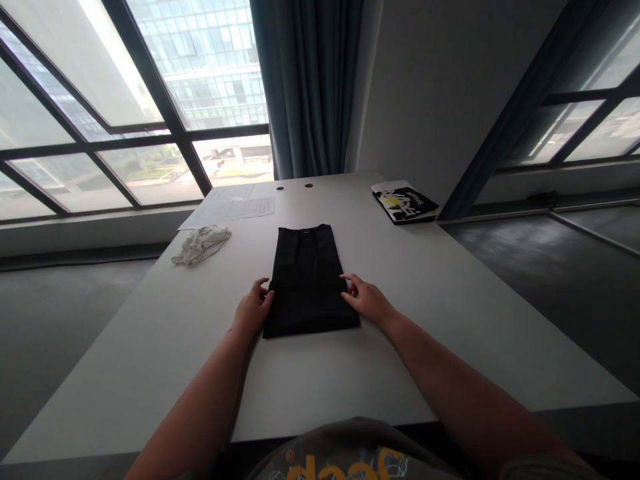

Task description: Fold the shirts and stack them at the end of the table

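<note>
A folded black garment (310, 283) lies flat on the white table (165, 340), its collar end pointing away from me. My left hand (254, 308) sits at the garment's left edge, fingers curled and touching the cloth. On the opposite edge, the fingertips of my right hand (367, 300) touch it too. Neither hand visibly pinches or lifts the cloth.
A crumpled white cloth (201, 245) and papers (233, 207) lie at the far left of the table. A black-and-yellow printed package (405, 202) lies at the far right. Two small round holes mark the far table surface. Windows and a curtain stand beyond.
</note>
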The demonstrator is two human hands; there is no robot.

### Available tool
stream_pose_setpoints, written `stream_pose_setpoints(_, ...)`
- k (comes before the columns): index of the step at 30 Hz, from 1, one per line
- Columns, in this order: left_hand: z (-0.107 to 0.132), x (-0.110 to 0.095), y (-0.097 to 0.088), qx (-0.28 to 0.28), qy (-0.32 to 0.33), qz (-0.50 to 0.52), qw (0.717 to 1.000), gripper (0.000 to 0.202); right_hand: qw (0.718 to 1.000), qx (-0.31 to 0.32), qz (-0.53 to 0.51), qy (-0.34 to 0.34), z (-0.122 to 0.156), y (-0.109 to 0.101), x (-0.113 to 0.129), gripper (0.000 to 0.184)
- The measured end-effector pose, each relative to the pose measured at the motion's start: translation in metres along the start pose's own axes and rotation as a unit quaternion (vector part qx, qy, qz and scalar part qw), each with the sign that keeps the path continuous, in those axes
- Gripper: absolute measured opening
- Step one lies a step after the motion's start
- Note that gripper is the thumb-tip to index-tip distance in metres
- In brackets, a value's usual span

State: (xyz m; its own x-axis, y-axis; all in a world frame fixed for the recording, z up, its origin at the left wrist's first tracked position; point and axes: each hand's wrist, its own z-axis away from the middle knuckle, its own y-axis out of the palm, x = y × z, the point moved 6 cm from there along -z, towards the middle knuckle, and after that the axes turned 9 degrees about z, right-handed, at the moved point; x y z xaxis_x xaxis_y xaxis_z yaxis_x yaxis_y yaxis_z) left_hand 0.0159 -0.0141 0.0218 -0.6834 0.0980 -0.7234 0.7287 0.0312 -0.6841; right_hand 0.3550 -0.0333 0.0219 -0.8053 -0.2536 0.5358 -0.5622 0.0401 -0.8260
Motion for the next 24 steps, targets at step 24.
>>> stream_pose_setpoints(24,0.096,0.001,-0.004,0.071,0.021,0.071,0.995,0.049,0.98,-0.024,-0.189,0.051,0.099,0.009,0.029,0.063)
